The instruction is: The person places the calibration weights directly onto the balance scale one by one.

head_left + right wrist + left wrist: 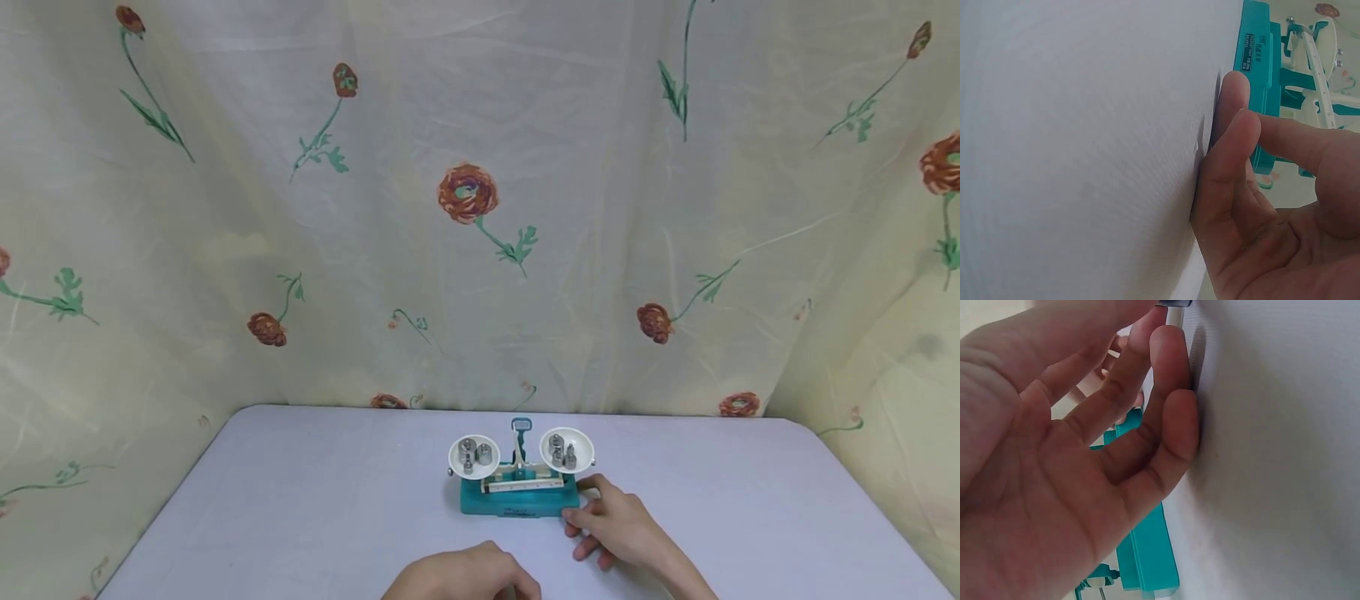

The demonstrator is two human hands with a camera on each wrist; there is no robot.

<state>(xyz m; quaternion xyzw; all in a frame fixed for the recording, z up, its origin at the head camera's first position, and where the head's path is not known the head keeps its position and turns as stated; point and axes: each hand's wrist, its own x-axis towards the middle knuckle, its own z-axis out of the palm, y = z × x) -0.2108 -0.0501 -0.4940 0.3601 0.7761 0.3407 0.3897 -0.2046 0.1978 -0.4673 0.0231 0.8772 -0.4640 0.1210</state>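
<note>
A teal balance scale (pixel 519 500) stands on the table with a white pan on either side. Small metal weights (pixel 468 454) sit in the left pan (pixel 453 459), and more metal weights (pixel 558 450) are in the right pan (pixel 582 439). My right hand (pixel 611 525) holds the right end of the scale's base, thumb at the front corner and index finger behind it. In front of the scale, my left hand (pixel 468 575) is low over the table with curled fingers. At its fingertips shows a small grey-and-white piece (pixel 1174 314), mostly cut off; its kind I cannot tell.
The table (pixel 300 508) has a pale cloth surface and rounded back corners. A flower-patterned curtain (pixel 570 250) hangs behind it and along both sides. A slim upright post (pixel 521 437) with a teal top rises between the scale's pans.
</note>
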